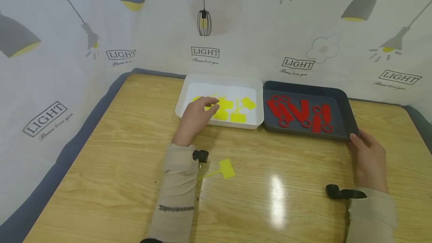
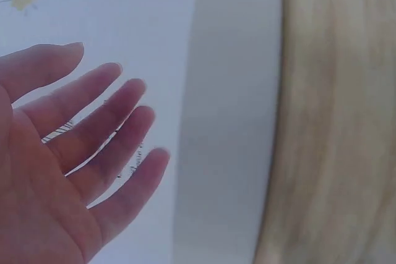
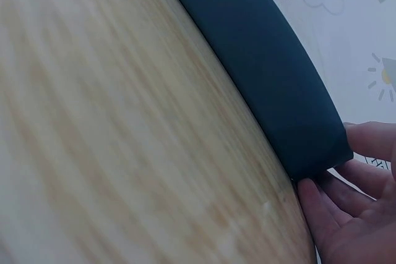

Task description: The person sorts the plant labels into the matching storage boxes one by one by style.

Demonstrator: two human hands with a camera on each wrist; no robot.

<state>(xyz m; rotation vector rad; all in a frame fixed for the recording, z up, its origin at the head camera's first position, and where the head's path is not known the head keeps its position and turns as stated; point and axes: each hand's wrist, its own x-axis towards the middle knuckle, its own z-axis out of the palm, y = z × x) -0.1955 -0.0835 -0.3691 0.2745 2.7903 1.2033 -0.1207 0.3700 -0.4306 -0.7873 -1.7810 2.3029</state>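
My left hand (image 1: 198,114) hovers over the white tray (image 1: 182,92), its fingers loosely extended and apart. In the left wrist view that hand (image 2: 74,146) shows a bare palm with nothing in it. Beneath it lie several flat yellow plant labels (image 1: 239,118), partly hidden by the hand. At the near right corner of the dark grey tray (image 1: 345,113), my right hand (image 1: 369,160) grips the corner between thumb and fingers. The right wrist view shows those fingers (image 3: 368,135) against the tray's end wall. Inside the dark tray are several red flat tags (image 1: 303,111) with ring ends.
One yellow plant label (image 1: 227,168) lies on the wooden table (image 1: 256,201), its stem partly behind the left sleeve (image 1: 179,183). The two trays stand side by side near a lamp-printed cloth (image 1: 243,29) at the back.
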